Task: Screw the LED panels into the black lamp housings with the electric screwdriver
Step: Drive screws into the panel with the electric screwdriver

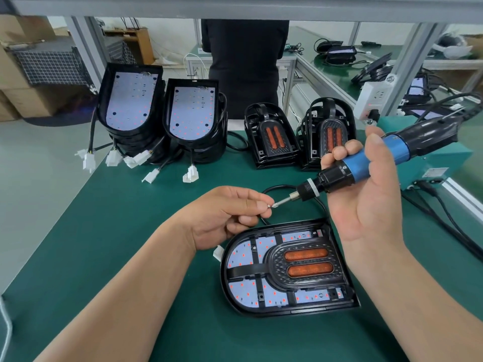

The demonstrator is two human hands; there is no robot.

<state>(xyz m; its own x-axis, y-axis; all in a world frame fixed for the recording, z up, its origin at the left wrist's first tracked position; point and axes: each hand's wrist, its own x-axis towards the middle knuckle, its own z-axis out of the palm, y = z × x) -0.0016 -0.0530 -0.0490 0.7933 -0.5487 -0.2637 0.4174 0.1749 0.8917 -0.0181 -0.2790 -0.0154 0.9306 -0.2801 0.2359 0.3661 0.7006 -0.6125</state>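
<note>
Loading a screw onto the driver looks to be the step in hand. The left hand [224, 215] pinches a small screw [269, 205] between thumb and forefinger and holds it against the tip of the bit [281, 202], with the other fingers curled loosely under. The right hand [366, 199] is wrapped round the blue and black barrel of the electric screwdriver [366, 165], palm up. Its fingers are closed over the far side and the thumb lies along the top, so the tool points down and to the left, clear of the work. The black lamp housing [287, 312] being worked on lies flat on the green mat [117, 231] just below both hands. Its LED panel [241, 254] is seated inside, under a black inner frame [305, 265] with 2 orange lenses. Whether any screws are already driven into it is too small to tell. The next move probably calls for the screw to sit square on the bit. The driver would then tip upright and come down over one of the panel's holes without shaking the screw off, and the freed left hand could steady the housing. Further back, 2 stacks of panelled housings [130, 100] and 2 stacks of spare frames [271, 142] stand on the mat.
</note>
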